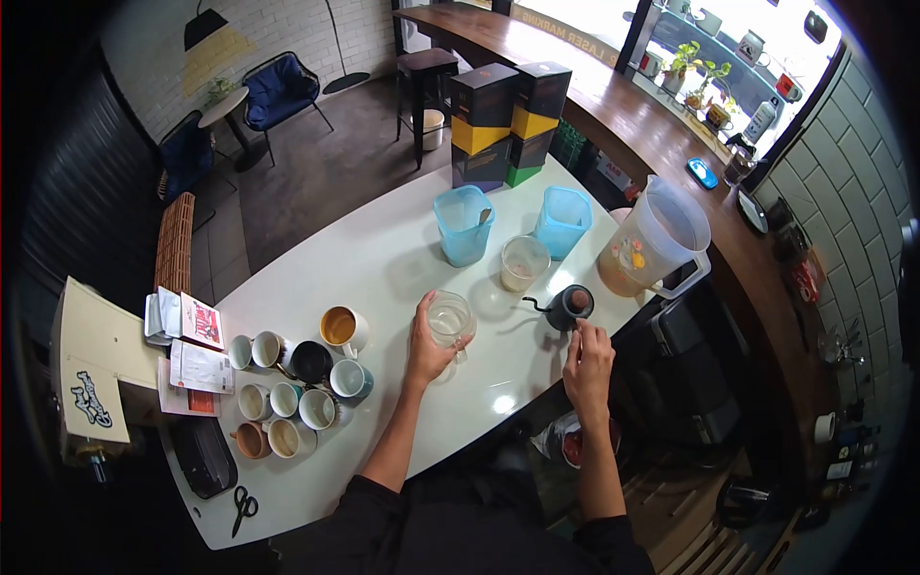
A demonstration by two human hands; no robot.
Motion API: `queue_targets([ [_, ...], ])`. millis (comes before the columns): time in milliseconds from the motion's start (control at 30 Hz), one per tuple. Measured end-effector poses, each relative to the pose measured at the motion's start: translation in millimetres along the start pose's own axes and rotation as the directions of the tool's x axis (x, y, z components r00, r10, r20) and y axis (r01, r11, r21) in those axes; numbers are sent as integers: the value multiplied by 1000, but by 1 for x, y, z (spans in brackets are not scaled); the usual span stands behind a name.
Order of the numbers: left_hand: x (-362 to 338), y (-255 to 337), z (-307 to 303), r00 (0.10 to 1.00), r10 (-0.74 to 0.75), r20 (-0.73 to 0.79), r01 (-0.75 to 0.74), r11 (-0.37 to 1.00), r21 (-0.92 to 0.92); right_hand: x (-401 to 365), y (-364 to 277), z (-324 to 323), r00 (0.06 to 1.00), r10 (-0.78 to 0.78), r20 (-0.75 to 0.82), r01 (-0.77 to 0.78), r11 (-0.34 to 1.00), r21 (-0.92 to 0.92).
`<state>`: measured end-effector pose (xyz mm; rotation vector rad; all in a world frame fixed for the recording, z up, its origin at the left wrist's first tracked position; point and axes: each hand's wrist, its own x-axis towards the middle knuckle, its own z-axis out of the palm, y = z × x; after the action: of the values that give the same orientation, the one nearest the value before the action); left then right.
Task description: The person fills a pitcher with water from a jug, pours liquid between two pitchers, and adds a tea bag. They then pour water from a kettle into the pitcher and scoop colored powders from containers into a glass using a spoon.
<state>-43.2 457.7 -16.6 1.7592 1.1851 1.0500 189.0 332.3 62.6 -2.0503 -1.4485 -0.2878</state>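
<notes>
My left hand (430, 347) is wrapped round a clear glass jar or mug (449, 320) at the middle of the white table. My right hand (587, 356) is closed beside a small dark pot-like item (571, 308) with a curved black handle and a brown knob; its fingertips are at the item's near edge, and whether they grip it I cannot tell. Behind these stand a clear plastic cup (524, 264), two light-blue containers (464, 228) (563, 223) and a large clear pitcher (655, 238) with brownish liquid at its bottom.
Several mugs (310, 362) stand at the left, near paper packets (201, 322), a black case (203, 458) and scissors (244, 510). Stacked boxes (481, 125) rise at the table's far end. A wooden counter (623, 115) runs along the right.
</notes>
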Motion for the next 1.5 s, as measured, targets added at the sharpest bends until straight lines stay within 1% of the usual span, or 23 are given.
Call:
queue_targets([
  [67, 7, -3, 2, 1000, 1, -11, -1, 999, -42, 19, -20, -11, 991, 71, 112, -108, 923, 370],
  [100, 7, -3, 3, 1000, -19, -14, 18, 996, -84, 29, -30, -13, 994, 55, 98, -94, 884, 458],
  [133, 5, -3, 5, 999, -42, -19, 39, 991, -125, 37, -38, -16, 991, 63, 115, -109, 885, 453],
  [200, 7, -12, 13, 999, -26, -26, 22, 990, -141, 69, -52, -13, 988, -42, 146, -52, 814, 579],
  [333, 13, -21, 24, 999, -2, -45, -2, 996, -94, 132, -68, 21, 969, -178, 174, 26, 767, 641],
  [433, 14, -9, 27, 997, 40, -71, -35, 997, 63, 162, -74, 59, 932, -242, 269, 51, 824, 564],
  [533, 19, -7, 32, 990, 96, -102, -78, 982, 170, 187, -83, 87, 930, -294, 219, 154, 856, 494],
  [633, 16, 0, 37, 996, -39, -79, 43, 998, 41, 193, -78, 124, 942, -228, 245, 18, 765, 644],
  [733, 16, 7, 42, 988, -145, -61, 150, 985, 82, 198, -69, 128, 918, -251, 307, -11, 759, 652],
  [767, 20, 12, 39, 985, -156, -73, 162, 983, 85, 203, -67, 122, 895, -243, 375, -75, 744, 664],
  [833, 23, 23, 21, 967, -167, 194, 139, 979, 150, 213, -61, 120, 881, -287, 376, -50, 733, 678],
  [867, 23, 27, 11, 965, -182, 188, 155, 977, 149, 217, -57, 120, 874, -320, 366, -24, 723, 691],
  [933, 24, 34, -16, 926, -244, 288, 246, 969, 31, 223, -49, 120, 852, -374, 366, -6, 692, 722],
  [967, 25, 39, -34, 926, -252, 281, 252, 967, 35, 224, -47, 116, 837, -387, 387, -24, 680, 733],
  [1033, 34, 51, -63, 870, -315, 379, 288, 949, 128, 226, -42, 113, 822, -425, 379, -24, 638, 770],
  [1067, 44, 57, -67, 872, -318, 371, 290, 948, 132, 226, -42, 112, 819, -432, 377, -22, 632, 774],
  [1133, 62, 63, -67, 946, -279, 167, 293, 953, -70, 225, -42, 108, 836, -443, 325, 22, 618, 786],
  [1167, 75, 54, -61, 948, -308, 78, 315, 945, -92, 226, -42, 107, 831, -459, 314, 35, 608, 793],
  [1200, 90, 50, -53, 945, -320, 71, 326, 941, -93, 227, -41, 106, 824, -465, 323, 29, 605, 796],
  [1267, 122, 44, -36, 981, -195, -15, 192, 975, -112, 230, -39, 105, 809, -465, 359, 34, 647, 762],
  [1400, 162, 26, -16, 981, -155, 120, 157, 988, -2, 231, -35, 107, 799, -500, 334, 57, 616, 786],
  [1467, 170, 25, -5, 956, -209, 207, 249, 949, -192, 231, -33, 107, 787, -523, 328, 86, 618, 781],
  [1500, 170, 23, -3, 955, -212, 208, 253, 948, -195, 231, -33, 107, 778, -543, 316, 113, 615, 781],
])
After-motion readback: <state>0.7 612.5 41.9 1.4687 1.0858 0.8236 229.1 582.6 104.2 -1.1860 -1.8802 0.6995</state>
